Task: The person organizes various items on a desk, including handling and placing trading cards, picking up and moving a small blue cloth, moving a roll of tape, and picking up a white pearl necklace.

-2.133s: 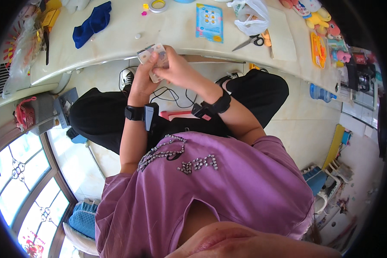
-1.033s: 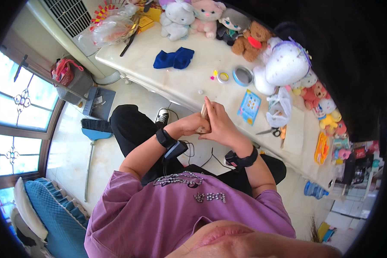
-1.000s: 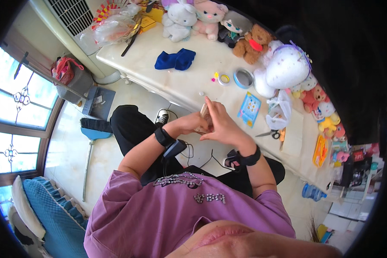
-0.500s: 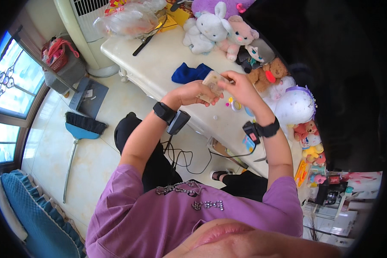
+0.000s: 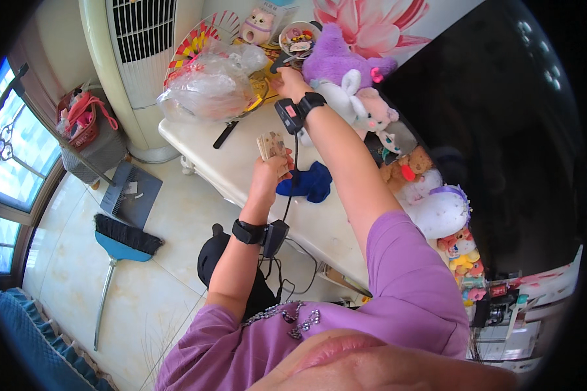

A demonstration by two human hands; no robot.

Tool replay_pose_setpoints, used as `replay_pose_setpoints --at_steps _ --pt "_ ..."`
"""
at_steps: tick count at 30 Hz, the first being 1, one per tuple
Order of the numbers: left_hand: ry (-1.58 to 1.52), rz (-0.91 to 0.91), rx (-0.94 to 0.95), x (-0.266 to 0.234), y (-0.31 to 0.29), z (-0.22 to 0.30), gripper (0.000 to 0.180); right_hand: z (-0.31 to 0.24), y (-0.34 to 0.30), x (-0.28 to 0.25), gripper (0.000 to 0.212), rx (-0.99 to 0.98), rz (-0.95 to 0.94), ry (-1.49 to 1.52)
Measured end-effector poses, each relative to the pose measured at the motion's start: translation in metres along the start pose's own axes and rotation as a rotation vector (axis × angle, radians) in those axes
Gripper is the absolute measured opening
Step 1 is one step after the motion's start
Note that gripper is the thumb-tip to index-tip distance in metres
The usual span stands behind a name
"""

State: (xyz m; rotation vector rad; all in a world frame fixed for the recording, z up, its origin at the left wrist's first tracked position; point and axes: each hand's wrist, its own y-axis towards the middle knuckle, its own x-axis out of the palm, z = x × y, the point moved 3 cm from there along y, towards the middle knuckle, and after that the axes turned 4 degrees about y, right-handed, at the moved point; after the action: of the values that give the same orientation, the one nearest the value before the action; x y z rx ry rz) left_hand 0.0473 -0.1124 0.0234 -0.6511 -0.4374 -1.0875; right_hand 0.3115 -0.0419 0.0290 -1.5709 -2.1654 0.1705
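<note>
The left hand point(image 5: 272, 164) has its fingers point(image 5: 282, 158) curled tight around a small stack of cards point(image 5: 271, 143), which is held upright above the near edge of the pale worktop point(image 5: 241, 163), just beside a crumpled blue cloth point(image 5: 305, 183). The right hand point(image 5: 291, 83) is stretched far out across the worktop toward its back corner. Its fingers point away from the camera and are hidden behind the knuckles, so whether they are open or have hold of anything cannot be told. It is nearest to a dark handle-like object point(image 5: 282, 62), a purple plush toy point(image 5: 336, 63) and a small round tub of bright bits point(image 5: 297, 40).

Both wrists carry black bands, and a cable hangs from the right one point(image 5: 299, 109) past the cards down to a box at the left wrist point(image 5: 249, 232). A bulging clear plastic bag point(image 5: 209, 88) sits to the left of the reaching hand, with a black-handled tool point(image 5: 226, 133) lying below it. A row of plush animals point(image 5: 381, 127) runs along the right side.

As a judgement, the long reach is the weak point: the forearm passes close over the plush animals and could nudge one off, the hanging cable could snag the cards, and a one-handed grip on a loose stack may let cards slip.
</note>
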Motion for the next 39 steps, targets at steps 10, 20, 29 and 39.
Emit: replay_pose_setpoints --at_steps 10,20,29,39 --pt "-0.051 0.042 -0.01 -0.012 -0.002 0.009 0.03 -0.003 0.027 0.008 0.013 0.189 -0.105 0.302" --pt "-0.009 -0.016 0.049 -0.007 0.004 0.002 0.03 -0.034 -0.023 -0.012 0.031 0.041 -0.135 -0.218" --pt "-0.05 -0.448 -0.051 -0.004 -0.008 0.024 0.036 -0.049 -0.216 -0.013 0.034 -0.209 -1.381 -1.37" --pt "-0.09 -0.369 0.111 0.006 0.038 -0.005 0.047 -0.22 -0.085 -0.007 0.02 -1.015 -0.381 -1.264"
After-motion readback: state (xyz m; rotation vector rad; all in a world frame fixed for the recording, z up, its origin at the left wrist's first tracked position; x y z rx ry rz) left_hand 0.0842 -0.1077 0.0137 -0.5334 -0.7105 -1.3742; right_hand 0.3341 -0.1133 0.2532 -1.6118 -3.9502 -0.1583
